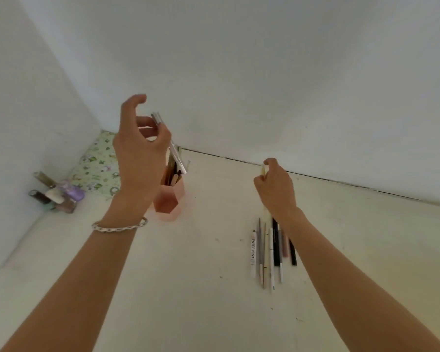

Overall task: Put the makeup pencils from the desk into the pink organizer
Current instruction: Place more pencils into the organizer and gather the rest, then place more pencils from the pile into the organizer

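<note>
We see a white desk, flecked with small dark marks, meeting plain white walls in a corner at the left of the frame. Left of centre the left hand pinches a silver pencil between thumb and fingers, its lower end slanting over the mouth of the pink organizer, which stands on the desk holding several pencils. Right of centre the right hand pinches a pale pencil above the row of makeup pencils lying side by side. A floral pouch and nail polish bottles sit in the corner
</note>
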Motion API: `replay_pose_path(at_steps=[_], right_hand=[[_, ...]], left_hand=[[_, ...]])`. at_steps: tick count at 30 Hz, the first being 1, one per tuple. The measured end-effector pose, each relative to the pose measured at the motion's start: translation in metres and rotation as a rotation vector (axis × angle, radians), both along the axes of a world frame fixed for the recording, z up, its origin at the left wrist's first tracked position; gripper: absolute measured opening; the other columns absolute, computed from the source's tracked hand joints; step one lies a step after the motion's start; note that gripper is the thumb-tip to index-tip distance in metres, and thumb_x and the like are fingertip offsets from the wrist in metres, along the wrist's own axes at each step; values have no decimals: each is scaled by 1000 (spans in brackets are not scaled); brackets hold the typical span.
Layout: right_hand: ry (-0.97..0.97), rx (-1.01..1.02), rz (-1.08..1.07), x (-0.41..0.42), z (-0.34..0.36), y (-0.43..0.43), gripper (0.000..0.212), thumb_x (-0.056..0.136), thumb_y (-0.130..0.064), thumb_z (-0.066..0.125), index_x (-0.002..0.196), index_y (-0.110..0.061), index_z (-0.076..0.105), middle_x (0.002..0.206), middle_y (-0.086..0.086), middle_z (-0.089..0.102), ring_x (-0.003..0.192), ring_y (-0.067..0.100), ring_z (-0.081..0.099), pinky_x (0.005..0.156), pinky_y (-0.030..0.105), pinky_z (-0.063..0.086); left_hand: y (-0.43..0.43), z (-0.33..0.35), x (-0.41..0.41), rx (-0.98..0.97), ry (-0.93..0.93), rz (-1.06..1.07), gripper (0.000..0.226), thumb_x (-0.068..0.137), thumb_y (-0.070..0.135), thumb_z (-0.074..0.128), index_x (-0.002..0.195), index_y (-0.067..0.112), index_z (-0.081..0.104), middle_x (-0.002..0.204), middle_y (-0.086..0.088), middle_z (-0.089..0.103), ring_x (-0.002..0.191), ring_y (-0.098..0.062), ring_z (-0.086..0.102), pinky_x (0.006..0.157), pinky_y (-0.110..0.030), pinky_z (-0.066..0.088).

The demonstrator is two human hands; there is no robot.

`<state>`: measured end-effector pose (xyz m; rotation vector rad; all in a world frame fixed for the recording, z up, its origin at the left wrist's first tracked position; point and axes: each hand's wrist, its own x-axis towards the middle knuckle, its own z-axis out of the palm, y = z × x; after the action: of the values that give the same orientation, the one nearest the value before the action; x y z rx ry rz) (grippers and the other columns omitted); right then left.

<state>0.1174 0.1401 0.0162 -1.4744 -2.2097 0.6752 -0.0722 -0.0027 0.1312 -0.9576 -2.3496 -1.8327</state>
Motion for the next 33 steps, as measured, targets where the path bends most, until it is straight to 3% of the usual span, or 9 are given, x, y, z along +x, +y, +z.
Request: replay_pose_path(at_steps=[6, 9, 14, 17, 20, 24, 28, 30, 33], right_hand=[[615, 12, -14, -31, 82, -19, 32, 87, -5, 53, 117, -17, 54, 74, 4, 57, 70, 27, 57, 66, 34, 49], [731, 24, 24, -48, 95, -36, 29, 88, -5, 54, 114, -17, 54, 78, 11, 61, 71, 26, 58, 66, 34, 49], [841, 39, 76, -81, 91, -61, 22, 94, -6, 55, 113, -16, 52, 82, 11, 64, 69, 21, 57, 61, 27, 47], [839, 54, 110, -103, 78, -75, 22, 95, -6, 53, 114, -15, 50, 84, 4, 62, 68, 17, 54, 63, 24, 47], [659, 100, 209, -119, 53, -82, 20, 97, -11, 51, 117, -15, 51, 87, -4, 58, 73, 16, 53, 71, 31, 49], [392, 224, 382, -127, 22, -89, 22, 93, -7, 56, 113, -7, 63, 100, 7, 65, 87, 23, 58, 79, 39, 51], [480, 248, 232, -101, 25, -78, 28, 89, -4, 55, 115, -9, 64, 102, 3, 66, 87, 11, 57, 79, 16, 46], [548, 202, 92, -74, 30, -61, 31, 87, 2, 51, 114, -9, 63, 101, 2, 65, 87, 10, 59, 75, 10, 42], [572, 100, -84, -34, 34, -36, 34, 86, 5, 47, 112, -12, 63, 100, -1, 65, 84, 7, 58, 72, 13, 42]], left_hand=[[2, -34, -44, -250, 143, -53, 17, 93, 11, 58, 109, 15, 61, 90, -2, 68, 77, -12, 66, 68, -7, 49], [6, -54, -52, -399, 212, -118, 13, 94, 12, 57, 105, 15, 61, 87, -3, 67, 80, -19, 67, 75, -30, 57], [7, -56, -64, -755, 380, -146, 25, 88, 26, 62, 111, 19, 69, 108, -6, 69, 110, -29, 59, 94, -42, 46], [3, -42, -73, -595, 282, -94, 33, 90, 23, 57, 121, 18, 64, 113, -5, 68, 105, -29, 60, 95, -42, 46], [-2, -23, -74, -486, 207, -63, 33, 89, 13, 54, 120, 19, 62, 109, -1, 68, 104, -21, 61, 91, -34, 47], [3, -3, -52, -382, 109, -135, 34, 86, 9, 54, 117, 22, 62, 102, 4, 67, 98, -13, 63, 90, -32, 51], [18, 2, -7, -309, 137, -179, 26, 86, 7, 54, 108, 20, 60, 92, 6, 66, 85, -13, 63, 80, -30, 53], [28, -11, 23, -373, 142, -230, 17, 87, 9, 54, 101, 18, 58, 86, 5, 65, 79, -15, 63, 74, -32, 53], [43, -55, 70, -745, 33, -403, 18, 85, 17, 56, 103, 18, 60, 99, 1, 67, 90, -20, 64, 79, -34, 53]])
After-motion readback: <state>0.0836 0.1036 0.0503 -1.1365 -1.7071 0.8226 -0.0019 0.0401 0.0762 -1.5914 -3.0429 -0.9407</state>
